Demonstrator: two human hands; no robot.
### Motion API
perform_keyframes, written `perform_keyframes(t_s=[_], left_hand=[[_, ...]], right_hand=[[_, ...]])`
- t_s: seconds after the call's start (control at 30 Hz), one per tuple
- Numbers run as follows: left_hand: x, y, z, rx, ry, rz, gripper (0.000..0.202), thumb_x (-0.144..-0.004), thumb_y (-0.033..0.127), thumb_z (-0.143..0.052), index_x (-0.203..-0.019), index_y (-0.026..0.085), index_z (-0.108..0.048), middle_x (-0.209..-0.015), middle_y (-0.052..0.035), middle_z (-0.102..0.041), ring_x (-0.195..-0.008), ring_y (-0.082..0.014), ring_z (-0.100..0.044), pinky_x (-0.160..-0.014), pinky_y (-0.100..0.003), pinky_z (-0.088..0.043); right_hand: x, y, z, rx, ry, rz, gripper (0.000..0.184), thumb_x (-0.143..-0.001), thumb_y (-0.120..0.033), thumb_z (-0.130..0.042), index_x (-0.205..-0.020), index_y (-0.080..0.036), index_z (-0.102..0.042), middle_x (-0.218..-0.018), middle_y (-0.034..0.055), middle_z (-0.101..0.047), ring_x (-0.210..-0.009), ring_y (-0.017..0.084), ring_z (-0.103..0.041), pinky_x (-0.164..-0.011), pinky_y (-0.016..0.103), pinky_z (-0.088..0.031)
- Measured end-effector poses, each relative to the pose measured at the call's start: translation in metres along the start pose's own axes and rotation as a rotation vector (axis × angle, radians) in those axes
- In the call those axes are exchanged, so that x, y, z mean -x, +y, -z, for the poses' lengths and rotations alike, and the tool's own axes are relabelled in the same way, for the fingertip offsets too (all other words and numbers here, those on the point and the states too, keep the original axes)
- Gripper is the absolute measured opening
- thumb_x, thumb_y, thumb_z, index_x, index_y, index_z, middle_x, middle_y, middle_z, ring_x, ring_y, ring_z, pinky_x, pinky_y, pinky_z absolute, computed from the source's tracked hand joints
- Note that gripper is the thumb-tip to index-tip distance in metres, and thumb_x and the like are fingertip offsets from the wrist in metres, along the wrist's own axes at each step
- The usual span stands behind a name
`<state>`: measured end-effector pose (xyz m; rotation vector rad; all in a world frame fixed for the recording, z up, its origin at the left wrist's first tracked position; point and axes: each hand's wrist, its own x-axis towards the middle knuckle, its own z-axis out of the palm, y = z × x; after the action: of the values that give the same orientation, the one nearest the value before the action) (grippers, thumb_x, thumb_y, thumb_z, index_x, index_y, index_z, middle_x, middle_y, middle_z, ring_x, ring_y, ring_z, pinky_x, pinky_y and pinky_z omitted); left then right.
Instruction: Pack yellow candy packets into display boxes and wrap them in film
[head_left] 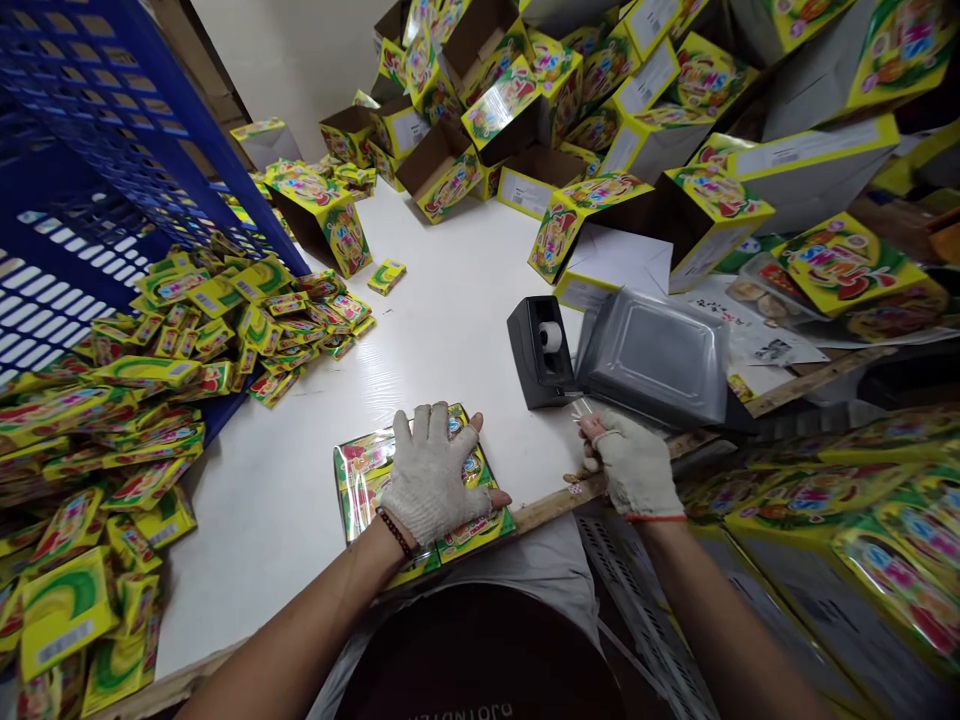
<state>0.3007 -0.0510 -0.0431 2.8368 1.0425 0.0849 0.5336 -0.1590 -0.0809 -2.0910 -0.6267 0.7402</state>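
My left hand (433,472), in a white knit glove, lies flat with fingers spread on a plastic-wrapped bundle of yellow packets (360,475) at the near edge of the white table (442,330). My right hand (630,465), also gloved, is pinched on a clear strip of tape (583,408) that runs from the black tape dispenser (541,350) just beyond it.
A grey metal tray (652,355) leans beside the dispenser. Loose yellow packets (247,320) are heaped at the left against a blue plastic crate (82,170). Open yellow cartons (570,100) pile up at the back and right. Wrapped bundles (840,500) lie at the right.
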Motion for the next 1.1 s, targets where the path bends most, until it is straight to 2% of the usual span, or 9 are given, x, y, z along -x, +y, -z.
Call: perform_keyframes(t_s=[0.1, 0.2, 0.47, 0.63, 0.7, 0.77, 0.83, 0.9, 1.1], left_hand=[[0.000, 0.000, 0.001, 0.010, 0.002, 0.011, 0.099, -0.064, 0.085, -0.064, -0.143, 0.027, -0.053, -0.140, -0.0195, -0.047, -0.129, -0.0417, -0.039, -0.111, -0.066, -0.022], [-0.001, 0.001, 0.002, 0.013, -0.009, 0.021, 0.097, -0.066, 0.087, -0.059, -0.143, 0.028, -0.053, -0.139, -0.0182, -0.048, -0.129, -0.0411, -0.040, -0.111, -0.066, -0.022], [0.000, 0.000, 0.003, 0.026, -0.038, 0.027, 0.100, -0.065, 0.091, -0.055, -0.145, 0.031, -0.050, -0.144, -0.0185, -0.045, -0.131, -0.0416, -0.038, -0.111, -0.066, -0.020], [0.001, -0.001, 0.000, 0.038, 0.013, 0.021, 0.097, -0.067, 0.090, -0.053, -0.142, 0.029, -0.054, -0.138, -0.0187, -0.049, -0.127, -0.0403, -0.042, -0.110, -0.065, -0.023], [0.001, -0.001, 0.000, 0.041, 0.023, 0.009, 0.097, -0.066, 0.090, -0.056, -0.141, 0.028, -0.055, -0.138, -0.0192, -0.049, -0.126, -0.0408, -0.042, -0.109, -0.066, -0.024], [0.001, -0.001, 0.001, 0.043, 0.026, 0.002, 0.098, -0.066, 0.088, -0.058, -0.142, 0.027, -0.054, -0.139, -0.0199, -0.049, -0.127, -0.0415, -0.041, -0.108, -0.067, -0.024], [0.001, -0.001, 0.002, 0.044, 0.023, -0.002, 0.096, -0.068, 0.085, -0.060, -0.143, 0.026, -0.053, -0.138, -0.0202, -0.049, -0.127, -0.0416, -0.040, -0.108, -0.068, -0.024], [0.001, -0.001, 0.003, 0.043, 0.022, -0.002, 0.095, -0.069, 0.084, -0.060, -0.143, 0.025, -0.053, -0.138, -0.0199, -0.049, -0.127, -0.0413, -0.041, -0.108, -0.068, -0.024], [0.001, 0.000, 0.003, 0.025, 0.018, -0.025, 0.096, -0.069, 0.085, -0.058, -0.144, 0.025, -0.052, -0.137, -0.0193, -0.050, -0.127, -0.0411, -0.041, -0.109, -0.068, -0.024]], right_hand=[[-0.008, 0.009, -0.005, 0.077, -0.002, -0.072, 0.033, -0.079, -0.053, -0.046, -0.081, -0.022, -0.057, -0.057, -0.0016, -0.053, -0.045, 0.014, -0.050, -0.043, 0.025, -0.040], [-0.020, 0.007, -0.001, 0.193, -0.007, -0.036, 0.030, -0.078, -0.050, -0.047, -0.072, -0.022, -0.056, -0.053, -0.0011, -0.053, -0.045, 0.015, -0.050, -0.043, 0.026, -0.037], [-0.049, -0.012, 0.010, 0.507, -0.040, 0.069, 0.025, -0.072, -0.034, -0.055, -0.050, -0.022, -0.051, -0.052, 0.0068, -0.057, -0.070, 0.022, -0.059, -0.061, 0.030, -0.037], [-0.038, -0.013, 0.019, 0.508, -0.119, 0.082, 0.027, -0.074, -0.035, -0.051, -0.051, -0.022, -0.050, -0.047, 0.0018, -0.050, -0.054, 0.017, -0.050, -0.054, 0.028, -0.036], [-0.028, -0.023, 0.024, 0.407, -0.252, 0.139, 0.031, -0.080, -0.045, -0.048, -0.060, -0.022, -0.054, -0.050, -0.0014, -0.048, -0.050, 0.014, -0.044, -0.050, 0.027, -0.034], [-0.018, -0.043, 0.025, 0.306, -0.504, 0.242, 0.036, -0.080, -0.053, -0.052, -0.064, -0.022, -0.055, -0.054, -0.0028, -0.047, -0.050, 0.013, -0.040, -0.049, 0.026, -0.033], [-0.013, -0.065, 0.018, 0.263, -0.798, 0.352, 0.037, -0.078, -0.054, -0.058, -0.063, -0.020, -0.054, -0.057, -0.0026, -0.048, -0.054, 0.012, -0.040, -0.051, 0.025, -0.033], [-0.014, -0.082, 0.003, 0.272, -0.994, 0.426, 0.037, -0.078, -0.052, -0.059, -0.060, -0.020, -0.053, -0.058, -0.0028, -0.047, -0.057, 0.012, -0.041, -0.053, 0.024, -0.033], [-0.037, -0.074, -0.045, 0.273, -1.183, 0.385, 0.039, -0.073, -0.054, -0.063, -0.059, -0.019, -0.050, -0.053, -0.0075, -0.040, -0.051, 0.008, -0.035, -0.048, 0.022, -0.026]])
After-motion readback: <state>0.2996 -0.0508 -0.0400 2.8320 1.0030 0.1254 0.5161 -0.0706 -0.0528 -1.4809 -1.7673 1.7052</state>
